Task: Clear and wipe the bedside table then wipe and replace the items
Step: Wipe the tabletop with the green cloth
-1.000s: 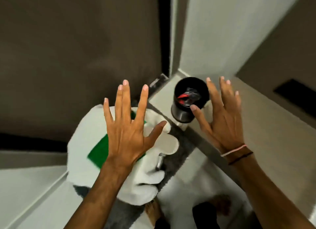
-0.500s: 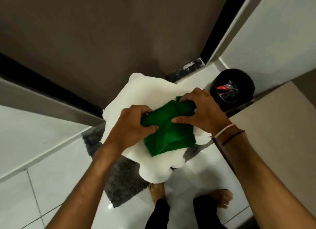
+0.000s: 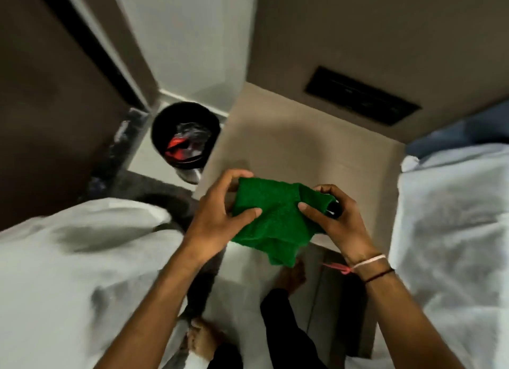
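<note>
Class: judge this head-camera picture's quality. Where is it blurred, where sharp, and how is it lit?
Head view: the white bedding at lower left is motion-smeared; the folded green cloth stays fairly sharp; lighting is dim; the wide lens bends the walls' edges.

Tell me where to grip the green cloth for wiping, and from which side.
Grip the green cloth by its bunched top edge, from above, where the left hand and right hand already pinch it. Its lower corner hangs loose over the bedside table.

Left hand [image 3: 217, 220]: raised, fingers curled, thumb pressed down, pinching. Right hand [image 3: 334, 220]: level with it, likewise clenched; bands at wrist.
</note>
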A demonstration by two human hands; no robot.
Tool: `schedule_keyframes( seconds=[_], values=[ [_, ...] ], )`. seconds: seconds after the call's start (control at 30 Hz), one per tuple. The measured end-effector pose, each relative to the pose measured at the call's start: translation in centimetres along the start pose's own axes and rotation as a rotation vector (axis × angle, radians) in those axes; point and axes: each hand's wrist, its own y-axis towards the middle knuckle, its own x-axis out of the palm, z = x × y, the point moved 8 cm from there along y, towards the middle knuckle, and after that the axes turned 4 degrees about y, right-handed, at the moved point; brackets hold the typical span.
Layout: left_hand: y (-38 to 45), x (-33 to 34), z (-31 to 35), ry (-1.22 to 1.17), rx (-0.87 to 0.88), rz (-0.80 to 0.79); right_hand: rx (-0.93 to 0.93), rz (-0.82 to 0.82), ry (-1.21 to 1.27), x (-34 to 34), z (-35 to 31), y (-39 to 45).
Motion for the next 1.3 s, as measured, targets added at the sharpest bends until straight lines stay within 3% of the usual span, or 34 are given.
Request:
schedule_keyframes(
  seconds=[0.1,0.27,0.37,0.43,0.5,0.57,0.63,0.7,0.87,1.03,1.3],
  values=[
    [3.6,8.8,-0.8,-0.019,-0.027,-0.102,0.035,0.141,-0.023,-8.5,2.8,0.9],
    [7.5,18.3,-3.6,-0.006,-0.083,-0.174,0.116,0.243,-0.155,-16.2,7.7,2.9],
    [8.7,23.3,-5.0,0.273,-0.014,-0.279,0.195,0.344,-0.485,-19.4,10.5,3.8],
    [9.0,24.0,-5.2,0.579,0.130,-0.254,0.231,0.377,-0.718,-19.8,11.6,3.4],
    [9.4,22.8,-4.9,0.791,0.242,-0.143,0.167,0.484,-0.867,-19.0,11.5,2.6],
    [9.9,20.7,-5.0,0.949,0.298,-0.044,0.071,0.508,-0.859,-16.5,11.8,2.2],
    [10.5,18.8,-6.0,1.110,0.311,-0.021,0.143,0.415,-0.731,-13.3,13.7,2.7],
    [11.1,17.2,-6.9,1.201,0.333,-0.006,0.231,0.424,-0.690,-11.4,15.6,3.8],
    [14.7,12.7,-8.4,1.266,0.379,0.063,0.136,0.689,-0.784,-11.9,15.3,7.8],
    [18.2,8.4,-7.6,1.330,0.478,0.127,-0.041,0.744,-0.942,-14.6,12.1,14.8],
    [21.6,-1.7,-7.3,1.320,0.422,0.215,-0.187,0.733,-1.047,-7.4,5.1,25.1]
  ],
)
